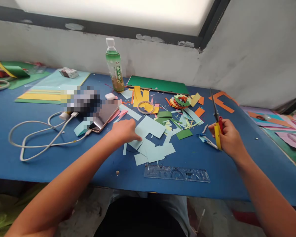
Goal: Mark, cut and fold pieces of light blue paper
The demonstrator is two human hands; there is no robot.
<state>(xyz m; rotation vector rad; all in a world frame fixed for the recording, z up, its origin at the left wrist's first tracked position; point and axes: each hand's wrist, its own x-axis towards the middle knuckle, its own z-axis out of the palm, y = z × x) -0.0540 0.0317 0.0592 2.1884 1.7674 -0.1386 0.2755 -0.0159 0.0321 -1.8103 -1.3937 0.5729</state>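
My left hand [124,131] lies on the blue table [39,158], fingers curled and pressing the edge of a light blue paper piece [151,126]. More light blue cut pieces [154,152] lie just in front of it. My right hand [228,137] is closed round the yellow and red handles of scissors [216,123], whose blades point up and away, closed. A blue pen-like tool [207,141] lies just left of that hand.
A clear ruler [177,173] lies near the front edge. Coloured paper scraps [181,115], a tape ring [146,107], a folded paper flower [180,101], a green sheet [158,85], a green bottle [114,65], a phone [105,117] with white cables [34,138], and stacked sheets [43,93] fill the table.
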